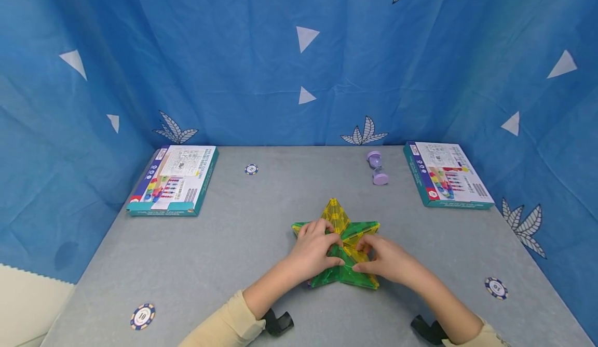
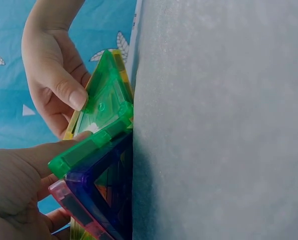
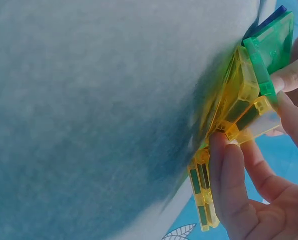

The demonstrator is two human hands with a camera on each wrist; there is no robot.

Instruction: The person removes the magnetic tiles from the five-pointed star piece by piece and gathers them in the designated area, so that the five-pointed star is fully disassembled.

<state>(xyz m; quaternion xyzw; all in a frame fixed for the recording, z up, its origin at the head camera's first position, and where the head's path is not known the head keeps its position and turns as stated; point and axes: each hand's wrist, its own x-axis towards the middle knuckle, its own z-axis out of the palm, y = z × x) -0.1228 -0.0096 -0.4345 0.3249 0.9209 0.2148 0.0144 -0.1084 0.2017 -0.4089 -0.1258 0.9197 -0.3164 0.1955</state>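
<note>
The near-left chip (image 1: 142,316) reads "10", and the right chip (image 1: 496,288) bears the same "10" (turned askew). On the far chip (image 1: 251,169) the central figure is too small to read surely. The left box (image 1: 174,182) has upside-down capitals that seem to include "SETS OF COLUMN"; its front-edge line is illegible. The right box (image 1: 449,175) carries a barcode, a red badge and small round icons, its print too fine to make out.

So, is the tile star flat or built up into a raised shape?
Raised: the tile star has green tiles sloping up off the table in the left wrist view.
</note>
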